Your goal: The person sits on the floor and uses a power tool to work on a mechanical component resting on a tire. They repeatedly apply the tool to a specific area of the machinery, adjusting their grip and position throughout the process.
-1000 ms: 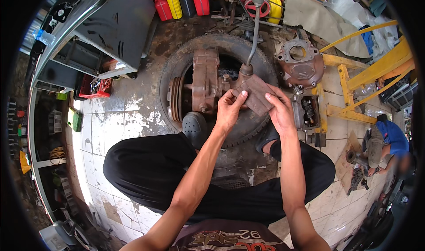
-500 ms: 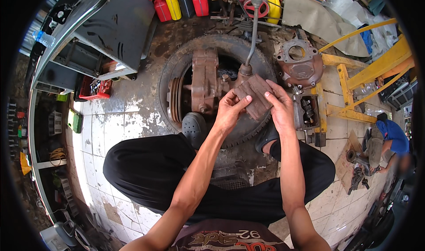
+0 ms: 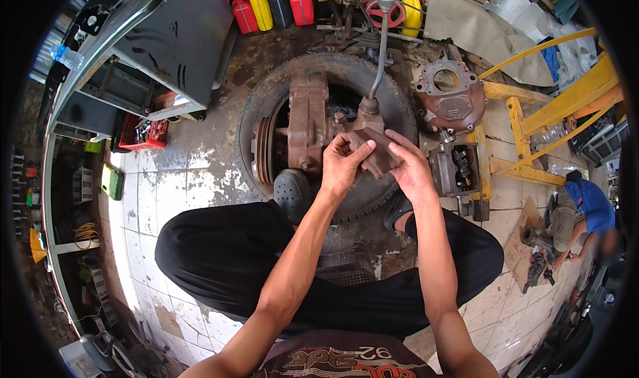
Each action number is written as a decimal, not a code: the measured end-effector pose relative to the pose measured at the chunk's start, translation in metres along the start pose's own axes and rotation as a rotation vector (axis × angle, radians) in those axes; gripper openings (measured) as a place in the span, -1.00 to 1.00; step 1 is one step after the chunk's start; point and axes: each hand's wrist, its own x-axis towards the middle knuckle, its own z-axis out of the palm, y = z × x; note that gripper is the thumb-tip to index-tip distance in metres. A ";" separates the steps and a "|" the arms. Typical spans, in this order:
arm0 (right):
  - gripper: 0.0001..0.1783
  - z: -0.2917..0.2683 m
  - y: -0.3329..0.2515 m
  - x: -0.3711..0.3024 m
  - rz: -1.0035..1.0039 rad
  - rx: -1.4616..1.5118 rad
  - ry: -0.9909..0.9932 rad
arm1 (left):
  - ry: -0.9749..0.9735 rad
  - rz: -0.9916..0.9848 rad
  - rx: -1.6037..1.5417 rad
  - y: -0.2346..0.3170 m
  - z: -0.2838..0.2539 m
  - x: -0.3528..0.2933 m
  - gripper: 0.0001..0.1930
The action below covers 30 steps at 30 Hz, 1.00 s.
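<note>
Between my two hands is a folded piece of brown, worn sandpaper or cloth-like sheet (image 3: 377, 153); its exact kind is hard to make out. My left hand (image 3: 343, 161) pinches its left edge, thumb on top. My right hand (image 3: 411, 167) grips its right side with the thumb over it and the fingers behind. Just beyond the hands, a rusty brown gearbox housing (image 3: 308, 121) with a grooved pulley (image 3: 264, 153) rests on a large tyre (image 3: 259, 88) lying flat. A long gear lever (image 3: 382, 51) rises from the housing.
To the right lie a rusty bell-shaped housing (image 3: 451, 105) and an open metal gear case (image 3: 459, 168), beside a yellow frame (image 3: 532, 128). A grey metal cabinet (image 3: 166, 45) stands at left. Another person (image 3: 589, 208) crouches over parts at far right. Jerrycans (image 3: 301, 5) line the back.
The brown sheet has gone from lying wide and flat-on to a narrower, tilted shape. My right hand has shifted slightly inward and down, closer to my left.
</note>
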 end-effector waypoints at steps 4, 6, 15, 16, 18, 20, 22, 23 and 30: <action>-0.33 0.008 0.003 -0.003 0.109 0.411 -0.139 | -0.020 -0.009 -0.014 0.003 -0.005 0.001 -0.77; -0.24 0.013 0.010 -0.007 0.061 0.490 -0.216 | -0.015 0.009 -0.020 0.001 -0.003 0.001 -0.76; -0.36 0.030 0.039 0.001 -0.145 0.539 0.049 | 0.031 0.055 0.018 -0.011 -0.006 0.005 -0.65; -0.38 0.030 0.040 0.002 -0.167 0.537 0.066 | 0.032 0.050 0.023 -0.012 -0.006 0.005 -0.62; -0.39 0.028 0.043 0.005 -0.094 0.567 0.122 | 0.034 0.054 0.024 -0.016 -0.007 0.007 -0.60; -0.40 0.026 0.046 0.005 -0.021 0.563 0.099 | 0.032 0.036 0.024 -0.021 -0.010 0.008 -0.57; -0.42 0.023 0.047 0.002 0.053 0.526 -0.005 | 0.024 -0.002 0.022 -0.026 -0.016 0.009 -0.53; -0.44 0.023 0.048 0.002 0.063 0.529 -0.004 | -0.011 0.015 0.045 -0.029 -0.019 0.010 -0.51; -0.55 0.005 0.067 0.005 0.254 0.374 0.027 | -0.080 0.029 0.192 -0.063 -0.035 0.014 -0.45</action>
